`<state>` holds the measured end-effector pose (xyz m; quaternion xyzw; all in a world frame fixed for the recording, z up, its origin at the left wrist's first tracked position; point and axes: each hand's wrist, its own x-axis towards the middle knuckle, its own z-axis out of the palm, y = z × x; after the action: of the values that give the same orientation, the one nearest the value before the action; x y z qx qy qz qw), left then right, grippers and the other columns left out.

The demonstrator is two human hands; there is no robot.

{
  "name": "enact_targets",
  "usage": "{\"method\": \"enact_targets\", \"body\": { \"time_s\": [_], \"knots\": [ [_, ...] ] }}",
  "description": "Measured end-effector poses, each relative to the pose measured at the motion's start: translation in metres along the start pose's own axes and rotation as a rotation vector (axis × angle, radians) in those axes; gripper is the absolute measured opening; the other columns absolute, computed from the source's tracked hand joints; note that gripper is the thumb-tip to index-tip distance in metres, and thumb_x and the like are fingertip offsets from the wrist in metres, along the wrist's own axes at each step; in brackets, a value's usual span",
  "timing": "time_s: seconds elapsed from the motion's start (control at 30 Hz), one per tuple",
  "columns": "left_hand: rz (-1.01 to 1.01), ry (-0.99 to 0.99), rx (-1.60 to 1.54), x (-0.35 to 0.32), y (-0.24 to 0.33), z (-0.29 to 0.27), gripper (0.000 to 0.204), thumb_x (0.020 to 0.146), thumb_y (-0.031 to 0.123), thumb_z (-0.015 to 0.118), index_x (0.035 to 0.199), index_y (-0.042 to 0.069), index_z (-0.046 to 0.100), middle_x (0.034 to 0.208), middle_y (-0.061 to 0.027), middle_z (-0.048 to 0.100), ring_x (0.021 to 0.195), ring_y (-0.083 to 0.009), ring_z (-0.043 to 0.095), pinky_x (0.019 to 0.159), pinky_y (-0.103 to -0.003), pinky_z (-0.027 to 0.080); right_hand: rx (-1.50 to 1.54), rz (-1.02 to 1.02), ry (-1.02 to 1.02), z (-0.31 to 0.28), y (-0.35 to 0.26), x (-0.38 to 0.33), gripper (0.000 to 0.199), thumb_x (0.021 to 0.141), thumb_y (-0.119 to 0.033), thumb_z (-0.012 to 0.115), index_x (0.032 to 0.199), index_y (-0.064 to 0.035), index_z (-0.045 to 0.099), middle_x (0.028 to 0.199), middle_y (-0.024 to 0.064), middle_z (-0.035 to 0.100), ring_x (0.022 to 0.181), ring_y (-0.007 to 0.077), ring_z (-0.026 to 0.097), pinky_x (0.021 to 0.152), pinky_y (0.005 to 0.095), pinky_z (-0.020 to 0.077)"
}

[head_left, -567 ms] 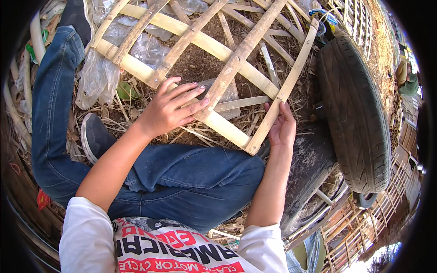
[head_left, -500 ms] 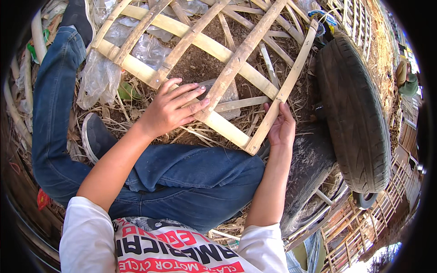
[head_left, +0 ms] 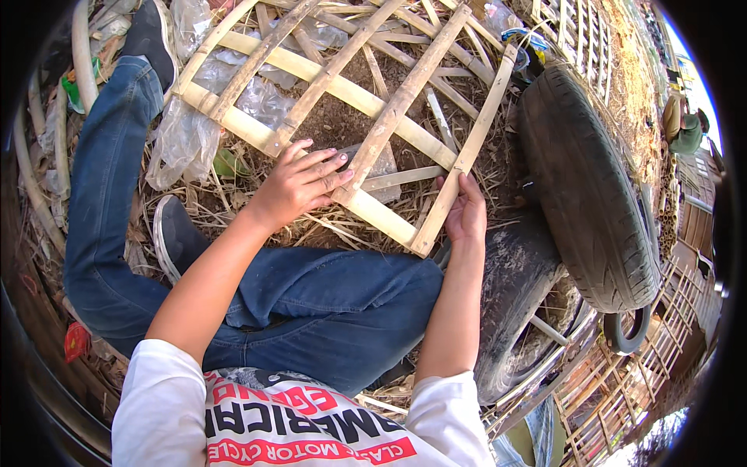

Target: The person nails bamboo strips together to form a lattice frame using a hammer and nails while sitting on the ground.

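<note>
Bamboo lattice [head_left: 391, 121] extending far and left from right hand [head_left: 467, 212], gripping right-edge slat [head_left: 484, 117] running near-to-far; left hand [head_left: 299, 187] resting, fingers spread, across near slat [head_left: 381, 215].

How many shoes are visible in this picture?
2: one shoe at upper left, beside the bamboo lattice; the other shoe lower down, to the left of the left hand. Others may be hidden.
</note>
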<state>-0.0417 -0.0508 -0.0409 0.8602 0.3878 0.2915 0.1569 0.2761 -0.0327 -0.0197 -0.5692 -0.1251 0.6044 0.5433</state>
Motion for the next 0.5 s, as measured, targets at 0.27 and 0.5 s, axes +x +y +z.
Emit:
{"method": "enact_targets", "body": {
  "time_s": [0.27, 0.5],
  "knots": [
    [0.031, 0.009, 0.037, -0.0031, -0.0023, 0.004, 0.058, 0.069, 0.021, 0.077, 0.125, 0.016, 0.062, 0.128, -0.0028, 0.061, 0.123, -0.0216, 0.053, 0.11, -0.05, 0.031, -0.017, -0.019, -0.014, -0.0065, 0.0052, 0.0071, 0.032, 0.093, -0.011, 0.056, 0.122, 0.0035, 0.051, 0.106, 0.0147, 0.063, 0.09, 0.0248, 0.066, 0.086, 0.0379, 0.0561],
    [0.056, 0.003, 0.054, -0.0021, -0.0012, 0.0024, 0.06, 0.068, 0.019, 0.077, 0.126, 0.015, 0.061, 0.129, -0.0048, 0.06, 0.123, -0.0228, 0.053, 0.11, -0.05, 0.031, -0.042, -0.032, -0.032, -0.006, 0.005, 0.0066, 0.037, 0.094, -0.011, 0.055, 0.127, 0.0042, 0.047, 0.106, 0.0158, 0.063, 0.091, 0.0278, 0.066, 0.083, 0.0388, 0.0569]
  ]
}}
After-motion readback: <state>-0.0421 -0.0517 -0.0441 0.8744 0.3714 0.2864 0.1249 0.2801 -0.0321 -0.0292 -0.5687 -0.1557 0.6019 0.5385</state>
